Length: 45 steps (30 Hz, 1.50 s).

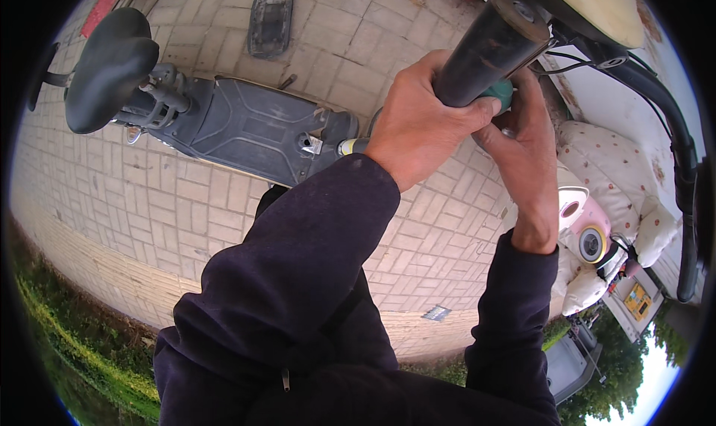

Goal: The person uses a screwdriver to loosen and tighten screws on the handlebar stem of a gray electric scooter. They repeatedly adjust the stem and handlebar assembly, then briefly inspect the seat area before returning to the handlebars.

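A thick black tube (485,49) slants across the upper right, below the handlebar (667,124). My left hand (425,124) is closed round its left side, the fingers hidden behind it. Against the tube's right side, my right hand (522,139) curls its fingers round a green rounded object (498,94), mostly hidden. The left thumb tip reaches that object too. What kind of thing it is cannot be made out. To the left lies the scooter's black footboard (246,124), with a padded black saddle (112,71) at its far end.
A worn black oblong piece (270,22) lies on the brick paving (418,269). Black cables (578,68) hang below the handlebar. On the right are a patterned quilted cover (608,154) and a pink-and-white object with a round lens-like part (591,241). Grass (82,344) borders the paving lower left.
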{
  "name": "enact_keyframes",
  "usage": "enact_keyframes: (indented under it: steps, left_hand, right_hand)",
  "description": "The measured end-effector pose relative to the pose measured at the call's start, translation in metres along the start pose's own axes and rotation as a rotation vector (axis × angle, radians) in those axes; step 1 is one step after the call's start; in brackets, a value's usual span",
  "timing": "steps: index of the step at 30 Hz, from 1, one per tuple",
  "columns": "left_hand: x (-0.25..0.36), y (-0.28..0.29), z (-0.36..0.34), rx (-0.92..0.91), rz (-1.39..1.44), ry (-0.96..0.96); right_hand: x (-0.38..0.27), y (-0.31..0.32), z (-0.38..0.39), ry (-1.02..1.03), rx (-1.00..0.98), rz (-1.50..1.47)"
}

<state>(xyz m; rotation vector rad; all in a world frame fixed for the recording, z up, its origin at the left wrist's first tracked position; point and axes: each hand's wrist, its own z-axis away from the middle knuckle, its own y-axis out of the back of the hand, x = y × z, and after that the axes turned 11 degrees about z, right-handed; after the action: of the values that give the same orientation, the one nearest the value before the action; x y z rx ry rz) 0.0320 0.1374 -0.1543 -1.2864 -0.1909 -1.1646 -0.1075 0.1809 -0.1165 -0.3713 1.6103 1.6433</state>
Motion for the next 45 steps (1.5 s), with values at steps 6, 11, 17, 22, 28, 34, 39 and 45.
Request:
enact_keyframes:
  steps: [6,11,17,22,28,34,39,45]
  left_hand:
    - [0.005,0.002,0.0,-0.041,-0.061,0.02]
    - [0.004,0.0,0.0,-0.02,-0.041,-0.008]
    - [0.004,0.0,0.001,-0.016,-0.035,0.008]
    - [0.003,-0.001,0.0,0.002,-0.053,-0.008]
    - [0.003,0.0,0.0,-0.031,0.018,-0.017]
    - [0.003,0.0,0.001,-0.009,-0.046,-0.017]
    - [0.003,0.0,0.001,-0.02,0.001,0.002]
    - [0.003,0.0,0.0,-0.018,-0.051,-0.032]
  right_hand:
    - [-0.007,-0.003,0.011,-0.039,0.114,0.394]
    - [0.0,0.002,0.005,0.05,0.053,0.161]
    - [0.001,0.0,0.006,0.007,0.05,0.31]
    - [-0.001,-0.004,0.005,0.064,0.062,0.273]
    - [-0.002,0.006,-0.001,0.006,-0.06,0.088]
    - [-0.003,-0.005,0.005,0.097,0.112,0.366]
    - [0.001,0.006,0.0,0.048,-0.044,-0.059]
    - [0.0,-0.006,0.004,0.188,0.166,0.56]
